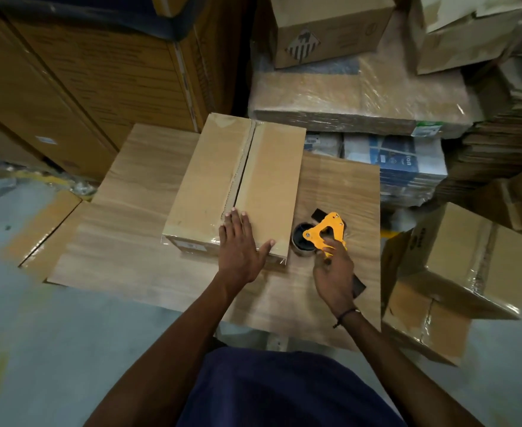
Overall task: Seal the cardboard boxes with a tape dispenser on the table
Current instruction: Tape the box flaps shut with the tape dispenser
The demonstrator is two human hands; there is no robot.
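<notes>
Cardboard box point(238, 186) lying lengthwise on the wooden bench point(136, 229), centre seam running from near to far, flaps closed with a dark gap along the seam. Left hand point(241, 248) flat on the near end of the box top, fingers straight, grip released, thumb spread to the right. Just right of the box, tape dispenser point(322, 234), yellow-framed with a dark roll, resting on the bench. Right hand point(335, 272) grasping its handle, fingers curled round. More cartons point(457, 272) stacked right and far.
</notes>
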